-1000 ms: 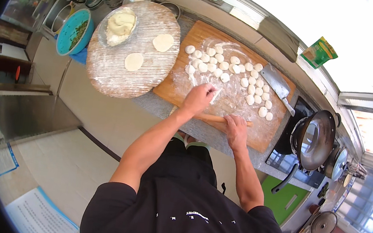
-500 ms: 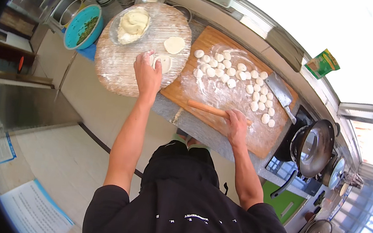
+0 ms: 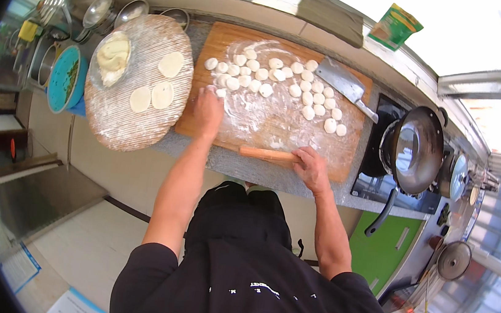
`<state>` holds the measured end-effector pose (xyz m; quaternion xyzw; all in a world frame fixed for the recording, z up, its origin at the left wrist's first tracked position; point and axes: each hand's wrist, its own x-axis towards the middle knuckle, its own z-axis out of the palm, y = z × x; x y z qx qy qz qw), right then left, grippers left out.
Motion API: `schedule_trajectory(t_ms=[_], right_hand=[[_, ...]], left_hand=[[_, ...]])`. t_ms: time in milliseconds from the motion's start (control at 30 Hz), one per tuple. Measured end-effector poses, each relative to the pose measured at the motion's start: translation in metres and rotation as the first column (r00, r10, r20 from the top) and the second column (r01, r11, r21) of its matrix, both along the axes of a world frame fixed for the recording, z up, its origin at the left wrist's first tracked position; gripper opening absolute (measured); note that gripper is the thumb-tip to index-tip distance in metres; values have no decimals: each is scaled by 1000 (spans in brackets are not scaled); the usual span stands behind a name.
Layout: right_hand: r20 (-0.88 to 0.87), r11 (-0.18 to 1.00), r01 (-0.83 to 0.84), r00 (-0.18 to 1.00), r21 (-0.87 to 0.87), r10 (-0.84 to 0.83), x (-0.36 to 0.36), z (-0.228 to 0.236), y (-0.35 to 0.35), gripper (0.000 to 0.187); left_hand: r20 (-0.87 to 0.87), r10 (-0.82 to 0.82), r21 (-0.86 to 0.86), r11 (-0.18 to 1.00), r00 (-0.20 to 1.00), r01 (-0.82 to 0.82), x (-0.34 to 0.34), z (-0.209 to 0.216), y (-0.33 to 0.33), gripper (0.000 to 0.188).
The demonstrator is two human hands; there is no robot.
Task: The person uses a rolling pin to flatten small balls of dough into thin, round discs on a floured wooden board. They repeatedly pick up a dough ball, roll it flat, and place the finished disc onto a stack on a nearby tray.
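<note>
My left hand point(image 3: 208, 113) is over the left part of the floury wooden board point(image 3: 235, 127), its fingers stretched to a small dough ball point(image 3: 220, 93) at their tips. My right hand point(image 3: 311, 168) grips the right end of a wooden rolling pin point(image 3: 268, 154) lying along the board's near edge. Several more dough balls point(image 3: 261, 74) are spread over the board's far half. To the left, a round ridged tray point(image 3: 124, 126) dusted with flour carries three flat dough wrappers point(image 3: 171, 64) and a clear bowl of pale dough or flour point(image 3: 113, 57).
A cleaver point(image 3: 340, 81) lies at the board's far right corner. Beyond it, a wok point(image 3: 417, 151) sits on the stove, handle toward me. A turquoise bowl of chopped greens point(image 3: 60, 88) stands left of the tray, metal bowls point(image 3: 132, 12) behind. A green packet point(image 3: 395, 28) is by the window.
My left hand has moved from the wrappers on the round tray to the dough balls on the board, leaving a third wrapper in sight. The view has shifted right; my right hand stays on the rolling pin.
</note>
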<state>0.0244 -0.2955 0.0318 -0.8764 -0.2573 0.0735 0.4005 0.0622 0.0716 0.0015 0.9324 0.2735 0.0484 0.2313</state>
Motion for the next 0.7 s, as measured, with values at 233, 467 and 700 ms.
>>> schedule_trajectory(t_ms=[233,467,700], right_hand=[[1,909,391,919,147,-395,-10,-15,-10,36],[46,766,642,767,-42,-640,-2,-7,-4,35],[130,663,749,659,-23,-740,-8,2,12,35]], left_hand=[[-61,-91,-657,754,994,29,-8,10,-28,27],[-189,-467,-545,782,864,303,-10,14,-96,27],[49,-595,91,802,802,590,4,5,-146,60]])
